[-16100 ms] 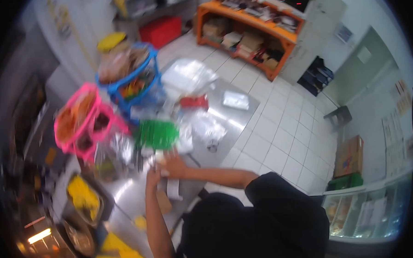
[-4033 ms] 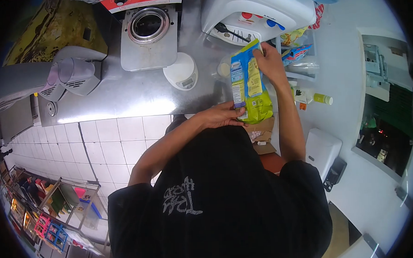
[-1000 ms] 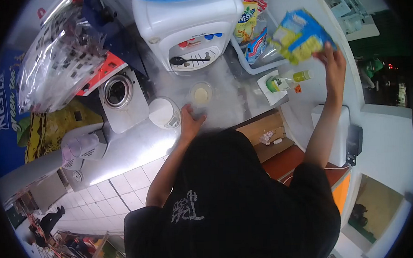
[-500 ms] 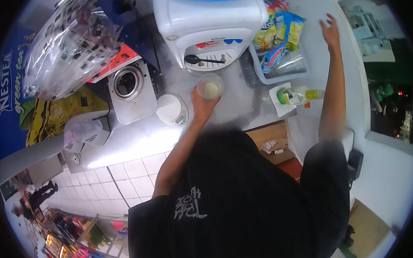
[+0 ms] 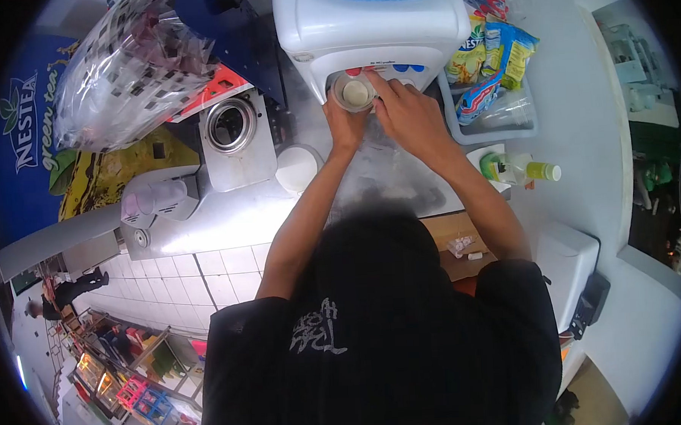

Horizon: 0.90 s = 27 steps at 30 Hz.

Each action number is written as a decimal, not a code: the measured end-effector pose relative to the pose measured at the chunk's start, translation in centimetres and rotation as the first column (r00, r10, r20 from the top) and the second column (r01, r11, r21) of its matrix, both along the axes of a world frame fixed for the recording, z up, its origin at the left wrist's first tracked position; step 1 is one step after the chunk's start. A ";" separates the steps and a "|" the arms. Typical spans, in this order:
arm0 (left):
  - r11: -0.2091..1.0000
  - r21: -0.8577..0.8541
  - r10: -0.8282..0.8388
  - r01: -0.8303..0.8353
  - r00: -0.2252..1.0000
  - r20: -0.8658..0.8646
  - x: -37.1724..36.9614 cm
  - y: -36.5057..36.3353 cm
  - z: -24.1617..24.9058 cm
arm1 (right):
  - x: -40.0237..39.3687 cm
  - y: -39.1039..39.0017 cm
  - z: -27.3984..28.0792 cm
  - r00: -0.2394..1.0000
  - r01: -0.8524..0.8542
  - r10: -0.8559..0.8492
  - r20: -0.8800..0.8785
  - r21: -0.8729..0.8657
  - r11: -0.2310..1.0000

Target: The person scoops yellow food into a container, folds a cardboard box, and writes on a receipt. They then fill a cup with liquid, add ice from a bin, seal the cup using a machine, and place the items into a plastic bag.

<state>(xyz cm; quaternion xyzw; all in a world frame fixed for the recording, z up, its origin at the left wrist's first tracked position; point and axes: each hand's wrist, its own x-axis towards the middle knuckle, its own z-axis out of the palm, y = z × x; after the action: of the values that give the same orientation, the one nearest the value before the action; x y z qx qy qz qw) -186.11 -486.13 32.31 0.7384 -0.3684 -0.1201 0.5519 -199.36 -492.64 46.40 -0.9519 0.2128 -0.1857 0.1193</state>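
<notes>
My left hand point(image 5: 345, 124) is wrapped round a clear plastic cup point(image 5: 355, 93) with something pale in its bottom. It holds the cup upright at the front of a white water dispenser point(image 5: 370, 30), close under the red tap point(image 5: 353, 72). My right hand point(image 5: 412, 117) reaches in from the right, index finger stretched to the red tap and thumb near the cup's rim. The blue tap point(image 5: 408, 68) sits just beyond its knuckles. Both hands and the cup cover most of the drip tray.
Left of my arm are a white kitchen scale point(image 5: 297, 169) and a metal-ringed cup sealer point(image 5: 232, 126). A basket point(image 5: 497, 136) of drink-mix packets stands right of the dispenser, near a green-labelled bottle point(image 5: 517, 168). A patterned plastic bag point(image 5: 126, 77) lies far left.
My left hand has carried the cup forward to the dispenser. My right hand has come in from the far right to the red tap. The black spoon on the drip tray is now hidden.
</notes>
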 end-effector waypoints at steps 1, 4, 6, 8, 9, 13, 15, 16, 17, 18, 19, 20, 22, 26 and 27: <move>1.000 0.000 0.006 -0.006 1.000 0.001 0.1 0.0 0.1 | 0.1 0.2 -0.3 0.999 0.029 -0.030 0.026 0.018 0.999; 0.997 -0.071 0.017 -0.023 0.997 -0.079 0.0 0.1 0.7 | 0.3 0.3 -1.9 0.996 0.085 -0.085 0.000 0.080 0.993; 0.989 -0.055 0.142 -0.134 0.974 0.176 -0.4 0.1 0.9 | 0.4 0.0 -2.4 0.995 0.104 -0.104 -0.003 0.118 0.988; 0.990 -0.050 0.139 -0.133 0.978 0.153 -0.3 -0.1 0.8 | 0.7 -0.3 -2.9 0.992 0.123 -0.124 -0.004 0.158 0.980; 0.990 -0.042 0.136 -0.132 0.982 0.131 -0.3 0.0 0.8 | 0.7 -0.4 -3.4 0.993 0.114 -0.113 -0.018 0.204 0.972; 0.992 -0.056 0.120 -0.115 0.987 0.102 -0.2 0.0 1.2 | 1.1 0.8 -4.4 0.942 0.183 -0.262 0.210 0.332 0.925; 0.993 -0.022 0.121 -0.119 0.977 0.177 -0.3 0.2 1.3 | 1.3 0.7 -4.4 0.925 0.153 -0.252 0.284 0.327 0.932; 0.992 -0.014 0.123 -0.122 0.977 0.176 -0.4 0.4 1.2 | 1.3 0.9 -4.5 0.899 0.142 -0.259 0.353 0.326 0.935; 0.991 0.000 0.129 -0.132 0.971 0.201 -0.5 0.5 1.1 | 1.2 1.2 -4.5 0.898 0.147 -0.267 0.350 0.333 0.931; 0.991 0.010 0.130 -0.136 0.965 0.228 -0.6 0.4 1.0 | 1.3 1.1 -4.3 0.929 0.153 -0.239 0.283 0.297 0.943; 0.992 0.009 0.120 -0.125 0.966 0.229 -0.6 0.2 0.8 | 1.4 1.0 -4.2 0.953 0.155 -0.213 0.214 0.256 0.954; 0.992 0.002 0.120 -0.123 0.974 0.194 -0.6 0.1 0.7 | 1.4 1.0 -4.3 0.952 0.164 -0.221 0.214 0.257 0.953; 0.992 -0.007 0.124 -0.124 0.980 0.158 -0.6 0.0 0.7 | 1.7 1.0 -4.4 0.949 0.192 -0.236 0.207 0.209 0.959; 0.994 -0.048 0.105 -0.101 0.991 0.078 -0.6 -0.3 0.1 | 1.4 1.1 -4.3 0.954 0.213 -0.258 0.151 0.263 0.941; 0.994 -0.041 0.108 -0.106 0.994 0.037 -0.6 -0.3 0.3 | 1.3 1.1 -4.6 0.957 0.212 -0.251 0.144 0.244 0.946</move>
<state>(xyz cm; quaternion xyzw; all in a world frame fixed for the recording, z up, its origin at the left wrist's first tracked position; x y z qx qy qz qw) -186.73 -486.45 32.62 0.7483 -0.3415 -0.0685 0.5646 -198.02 -491.52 41.79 -0.8806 0.3319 -0.2552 0.2219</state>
